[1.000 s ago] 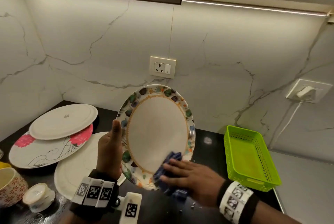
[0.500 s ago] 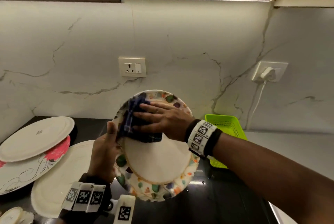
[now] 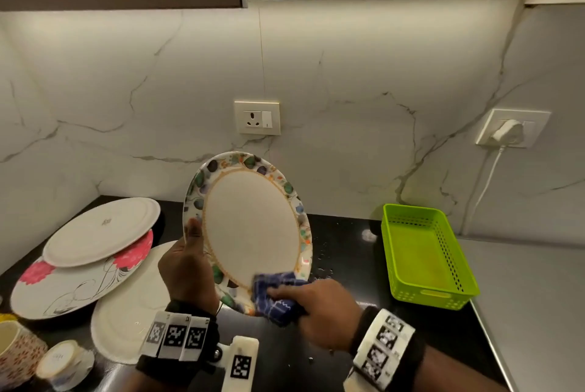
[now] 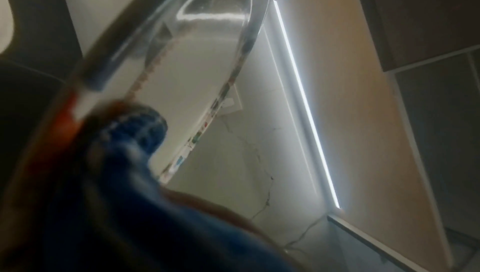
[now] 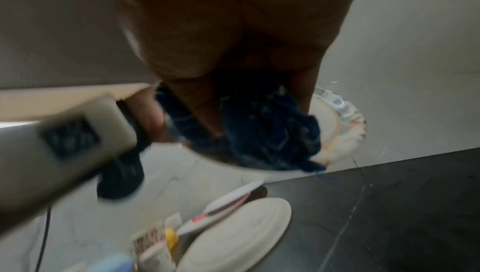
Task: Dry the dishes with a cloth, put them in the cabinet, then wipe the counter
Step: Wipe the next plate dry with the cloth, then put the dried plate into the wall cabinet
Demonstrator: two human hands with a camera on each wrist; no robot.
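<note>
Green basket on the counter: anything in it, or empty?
Empty. The head view looks straight into the green basket: only its bare floor and perforated walls show. It sits upright on the counter.

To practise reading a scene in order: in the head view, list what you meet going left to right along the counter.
Patterned cup → stack of plates → left hand → leaf-bordered plate it holds upright → blue cloth → right hand → green basket.

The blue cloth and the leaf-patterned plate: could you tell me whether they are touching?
Touching. In the head view the blue cloth, gripped by the right hand, lies pressed over the lower rim of the leaf-patterned plate.
</note>
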